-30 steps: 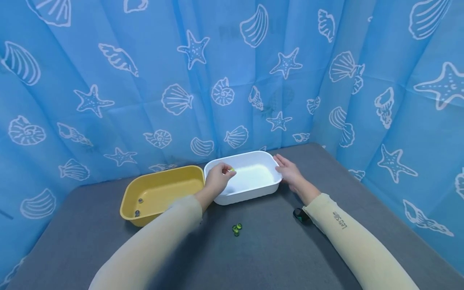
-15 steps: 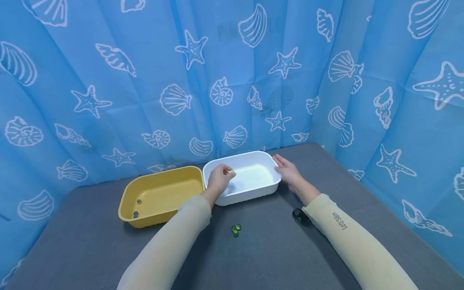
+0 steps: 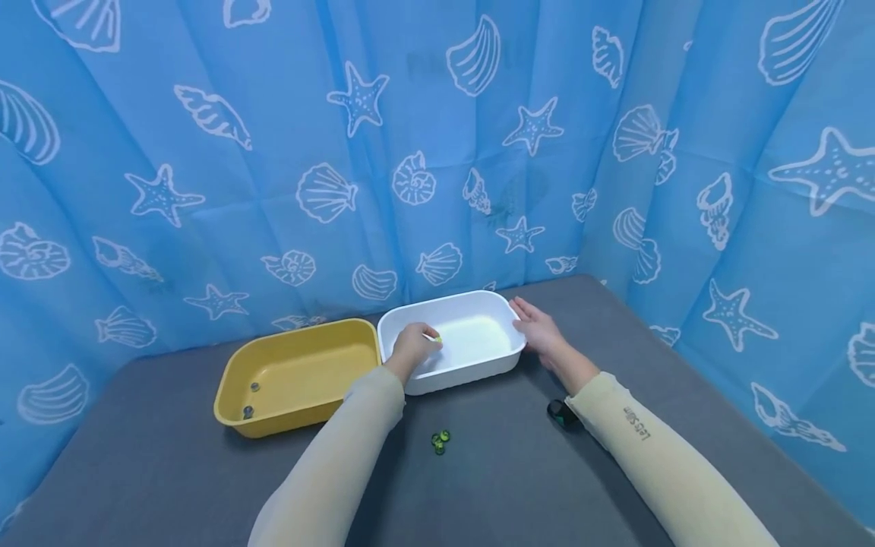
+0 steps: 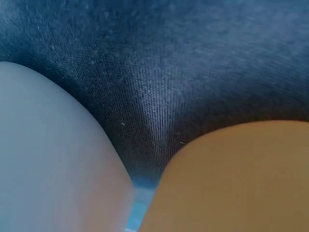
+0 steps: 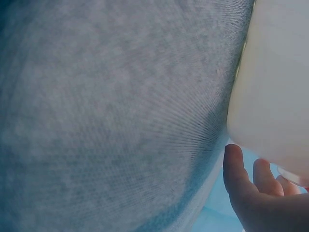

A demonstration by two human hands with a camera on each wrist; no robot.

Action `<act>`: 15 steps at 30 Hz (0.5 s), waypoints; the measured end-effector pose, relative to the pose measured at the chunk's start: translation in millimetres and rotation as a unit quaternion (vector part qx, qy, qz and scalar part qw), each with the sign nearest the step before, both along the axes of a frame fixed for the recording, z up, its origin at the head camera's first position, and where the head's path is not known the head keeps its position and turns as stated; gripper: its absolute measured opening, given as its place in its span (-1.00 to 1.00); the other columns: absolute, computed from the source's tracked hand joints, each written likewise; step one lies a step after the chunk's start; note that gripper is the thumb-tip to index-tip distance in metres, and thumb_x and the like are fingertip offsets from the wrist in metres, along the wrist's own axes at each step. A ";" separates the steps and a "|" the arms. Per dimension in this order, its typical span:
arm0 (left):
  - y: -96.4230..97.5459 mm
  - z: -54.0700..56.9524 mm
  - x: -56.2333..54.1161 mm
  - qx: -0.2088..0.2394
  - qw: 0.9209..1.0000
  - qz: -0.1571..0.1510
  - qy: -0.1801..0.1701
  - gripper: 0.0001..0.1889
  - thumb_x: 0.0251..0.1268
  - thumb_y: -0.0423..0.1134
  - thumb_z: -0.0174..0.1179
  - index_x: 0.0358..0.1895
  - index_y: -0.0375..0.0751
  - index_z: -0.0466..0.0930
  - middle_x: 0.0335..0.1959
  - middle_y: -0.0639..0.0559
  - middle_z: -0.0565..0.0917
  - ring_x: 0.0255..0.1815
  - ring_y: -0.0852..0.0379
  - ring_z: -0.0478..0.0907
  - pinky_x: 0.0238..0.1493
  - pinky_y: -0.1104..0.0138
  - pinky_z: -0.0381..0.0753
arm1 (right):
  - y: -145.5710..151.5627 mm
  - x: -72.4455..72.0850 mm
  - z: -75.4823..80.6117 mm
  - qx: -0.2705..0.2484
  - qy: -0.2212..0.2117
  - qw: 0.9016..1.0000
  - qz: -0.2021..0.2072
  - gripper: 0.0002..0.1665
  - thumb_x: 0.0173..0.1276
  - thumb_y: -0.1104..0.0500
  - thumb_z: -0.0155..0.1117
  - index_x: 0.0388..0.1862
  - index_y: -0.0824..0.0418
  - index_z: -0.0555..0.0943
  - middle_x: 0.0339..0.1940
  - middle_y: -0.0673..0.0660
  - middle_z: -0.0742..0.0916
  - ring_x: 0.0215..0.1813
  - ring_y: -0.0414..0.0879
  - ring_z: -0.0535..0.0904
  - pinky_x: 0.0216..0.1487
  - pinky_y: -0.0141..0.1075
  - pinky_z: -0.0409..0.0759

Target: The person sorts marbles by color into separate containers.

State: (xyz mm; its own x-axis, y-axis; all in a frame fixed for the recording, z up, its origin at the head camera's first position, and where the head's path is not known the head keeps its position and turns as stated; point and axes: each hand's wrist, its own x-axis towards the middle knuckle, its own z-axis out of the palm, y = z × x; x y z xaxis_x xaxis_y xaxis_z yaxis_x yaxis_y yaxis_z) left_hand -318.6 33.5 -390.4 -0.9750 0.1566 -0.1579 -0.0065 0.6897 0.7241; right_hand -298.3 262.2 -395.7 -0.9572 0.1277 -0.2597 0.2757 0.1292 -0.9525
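My left hand (image 3: 413, 348) reaches over the near left rim of a white plastic basin (image 3: 429, 381). Its thumb and fingertips pinch a small yellow-green piece (image 3: 438, 339), mostly covered by the fingers. At the basin's right end my right hand (image 3: 541, 334) grips the rim, thumb on top and fingers outside along the wall. In the right wrist view, fingers (image 5: 235, 169) curl by the basin's pale wall (image 5: 275, 87). The left wrist view has the white basin (image 4: 53, 154) on one side and a yellow basin (image 4: 246, 179) on the other, no hand showing.
The yellow basin (image 3: 301, 412) stands left of the white one, with two small grey round pieces (image 3: 247, 412) inside. Several small green round pieces (image 3: 440, 442) lie on the grey cloth. A black object (image 3: 561, 414) sits beside the right sleeve. Blue curtains (image 3: 273, 190) rise behind.
My left forearm has swung rightward, and the hand sits a little lower at the white basin, the yellow-green piece still in its fingers. My right hand keeps its hold. The whole view has shifted slightly.
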 end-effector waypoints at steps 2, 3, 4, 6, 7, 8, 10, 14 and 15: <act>-0.1 -4.6 -2.8 -0.015 1.000 -0.003 -0.017 -0.83 0.24 -0.33 0.31 -0.14 -0.27 0.66 -0.12 -0.09 0.62 -0.20 0.03 0.46 -0.09 0.26 0.49 | -0.6 0.7 -1.1 -0.001 0.002 1.000 0.002 -0.34 0.61 0.24 -0.22 0.60 0.07 -0.08 0.57 0.00 0.13 0.56 0.00 0.00 0.41 0.00 0.25; -0.4 -7.0 -4.0 -0.023 0.999 -0.004 -0.027 -0.84 0.23 -0.32 0.31 -0.14 -0.25 0.66 -0.13 -0.08 0.61 -0.19 0.03 0.45 -0.08 0.26 0.49 | -0.9 1.1 -1.7 -0.005 0.003 1.000 0.003 -0.34 0.61 0.24 -0.21 0.60 0.07 -0.08 0.57 0.00 0.13 0.56 0.00 0.00 0.41 0.00 0.25; -0.5 -9.0 -4.6 -0.028 0.999 -0.004 -0.040 -0.84 0.23 -0.31 0.32 -0.15 -0.24 0.66 -0.13 -0.07 0.61 -0.19 0.03 0.45 -0.08 0.26 0.49 | -1.3 1.3 -2.4 -0.006 0.002 1.000 0.003 -0.34 0.61 0.24 -0.21 0.60 0.07 -0.07 0.57 0.00 0.13 0.56 0.00 0.00 0.41 0.00 0.25; -0.8 -12.6 -5.8 -0.038 0.997 -0.002 -0.061 -0.86 0.21 -0.30 0.33 -0.17 -0.20 0.67 -0.16 -0.04 0.61 -0.18 0.04 0.46 -0.06 0.26 0.49 | -1.9 1.4 -3.9 -0.008 0.000 1.000 0.003 -0.34 0.61 0.24 -0.20 0.60 0.06 -0.07 0.57 0.00 0.14 0.56 -0.01 0.00 0.41 0.00 0.25; -0.8 -13.8 -5.8 -0.041 0.997 0.000 -0.069 -0.86 0.20 -0.30 0.34 -0.19 -0.19 0.68 -0.17 -0.03 0.61 -0.18 0.05 0.46 -0.05 0.26 0.49 | -1.8 1.4 -4.6 -0.009 0.000 1.000 0.003 -0.34 0.61 0.24 -0.21 0.60 0.06 -0.07 0.57 0.00 0.14 0.56 -0.01 0.00 0.41 0.00 0.24; -0.8 -14.4 -5.9 -0.043 0.996 0.000 -0.074 -0.87 0.19 -0.31 0.34 -0.20 -0.18 0.68 -0.18 -0.02 0.61 -0.18 0.05 0.46 -0.05 0.26 0.49 | -1.7 1.4 -5.0 -0.009 0.000 1.000 0.003 -0.34 0.61 0.24 -0.21 0.60 0.06 -0.07 0.57 0.00 0.14 0.56 -0.01 0.00 0.42 0.00 0.24; -0.6 -14.9 -6.5 -0.047 0.996 -0.002 -0.075 -0.87 0.17 -0.32 0.35 -0.21 -0.18 0.69 -0.20 -0.01 0.62 -0.20 0.06 0.47 -0.05 0.26 0.49 | -1.0 1.3 -5.4 -0.007 -0.001 1.000 -0.001 -0.34 0.61 0.24 -0.20 0.60 0.06 -0.06 0.57 -0.01 0.15 0.56 -0.02 0.00 0.42 -0.01 0.24; 0.5 -15.4 -10.9 -0.048 0.996 -0.010 -0.068 -0.84 0.15 -0.33 0.36 -0.19 -0.21 0.70 -0.25 0.00 0.63 -0.24 0.08 0.47 -0.12 0.30 0.49 | 1.4 0.8 -3.8 -0.008 0.009 1.000 0.000 -0.34 0.61 0.25 -0.22 0.60 0.09 -0.07 0.57 0.01 0.14 0.56 -0.01 0.00 0.43 0.01 0.21; 0.8 -15.7 -12.1 -0.045 0.996 -0.011 -0.070 -0.83 0.14 -0.34 0.36 -0.18 -0.22 0.70 -0.26 -0.01 0.63 -0.25 0.08 0.48 -0.14 0.31 0.50 | 2.1 0.5 -3.5 -0.009 0.010 1.000 0.000 -0.35 0.61 0.25 -0.22 0.60 0.09 -0.06 0.57 0.02 0.14 0.56 -0.01 0.00 0.43 0.01 0.21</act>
State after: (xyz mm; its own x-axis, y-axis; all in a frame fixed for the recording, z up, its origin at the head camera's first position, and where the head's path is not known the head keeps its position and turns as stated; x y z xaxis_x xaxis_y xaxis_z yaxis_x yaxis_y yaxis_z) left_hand -330.6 34.3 -406.1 -0.9390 0.1567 -0.3060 -0.0868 0.7531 0.6522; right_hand -297.8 264.3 -399.2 -0.9623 0.1233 -0.2425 0.2562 0.1109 -0.9602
